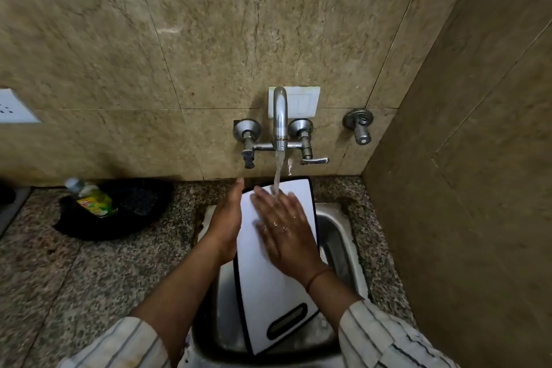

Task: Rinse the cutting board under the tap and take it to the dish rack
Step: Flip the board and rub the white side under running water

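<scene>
Wet cutting board [270, 287] tilted over sink [334, 236], left hand [225, 224] seemingly clasping its edge, right hand [283, 231] spread flat under tap [280, 119] — could slip!

One cutting board [270, 287], one tap [280, 118], two hands, one sink [336, 243], one green bottle [91, 197], two wall plates.

Cutting board [270, 284] in sink [336, 243], under tap [280, 119].
</scene>
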